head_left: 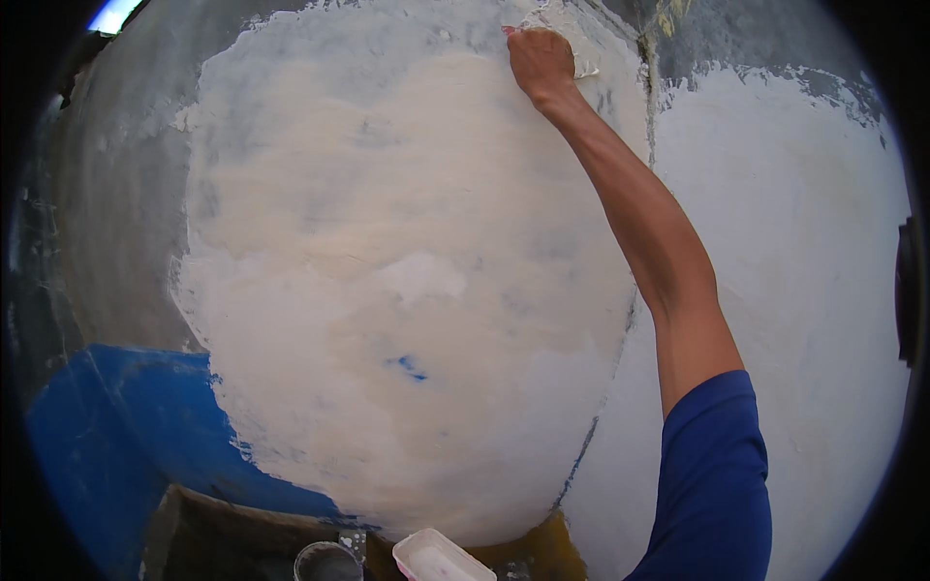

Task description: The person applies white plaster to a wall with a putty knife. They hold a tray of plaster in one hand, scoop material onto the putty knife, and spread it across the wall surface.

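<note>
My right arm, in a short blue sleeve, reaches up across the wall to its top. There my right hand [541, 63] is closed in a fist against the surface, around a mostly hidden tool with a small reddish end [509, 31]. Thick, ridged white putty [587, 66] lies on the wall just beside and above the fist. Below and left spreads a broad patch of cream-white putty [387, 213], smeared over grey and blue wall. My left hand is out of the picture.
A cracked vertical seam [650, 126] marks the corner with a whitened wall [785, 242] at right. Blue paint [145, 416] covers the lower left wall. At the bottom stand a white tray [441, 559] and a round container [327, 562], beside a brown box-like edge [208, 528].
</note>
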Tool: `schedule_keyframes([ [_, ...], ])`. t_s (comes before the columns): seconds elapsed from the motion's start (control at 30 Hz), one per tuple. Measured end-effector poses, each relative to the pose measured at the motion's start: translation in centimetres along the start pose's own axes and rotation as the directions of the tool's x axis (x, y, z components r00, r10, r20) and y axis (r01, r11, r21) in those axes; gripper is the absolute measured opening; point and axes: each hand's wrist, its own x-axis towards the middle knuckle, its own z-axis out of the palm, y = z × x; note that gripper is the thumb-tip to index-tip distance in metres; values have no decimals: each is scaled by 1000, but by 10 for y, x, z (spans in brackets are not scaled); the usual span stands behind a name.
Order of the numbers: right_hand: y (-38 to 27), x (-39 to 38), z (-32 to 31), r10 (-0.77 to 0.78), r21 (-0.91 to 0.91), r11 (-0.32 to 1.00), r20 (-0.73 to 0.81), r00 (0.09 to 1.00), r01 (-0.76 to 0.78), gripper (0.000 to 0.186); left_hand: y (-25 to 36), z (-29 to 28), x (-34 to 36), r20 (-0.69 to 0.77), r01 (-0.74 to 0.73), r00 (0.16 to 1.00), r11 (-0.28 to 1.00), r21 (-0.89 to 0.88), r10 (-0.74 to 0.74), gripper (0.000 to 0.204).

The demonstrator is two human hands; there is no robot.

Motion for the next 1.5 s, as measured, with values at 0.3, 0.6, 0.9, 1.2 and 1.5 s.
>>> schedule_keyframes([
  [0.3,79,-1,-67,336,207,899,237,911,-386,31,23,-4,-4,491,-22,864,981,-191,115,66],
  [0.6,66,-17,-35,377,0,923,193,906,-384,28,41,-13,-12,269,-81,957,989,-122,112,67],
  [0.9,23,45,-29,449,245,858,65,891,-451,31,60,-18,-19,165,-81,982,994,-78,93,66],
  [1.2,-50,-11,-29,-50,-17,999,-128,990,49,17,55,-51,-5,472,-22,867,958,-285,161,65],
  [1.5,57,17,-65,165,160,972,70,984,-174,30,52,-58,-11,437,-26,888,965,-263,143,65],
])
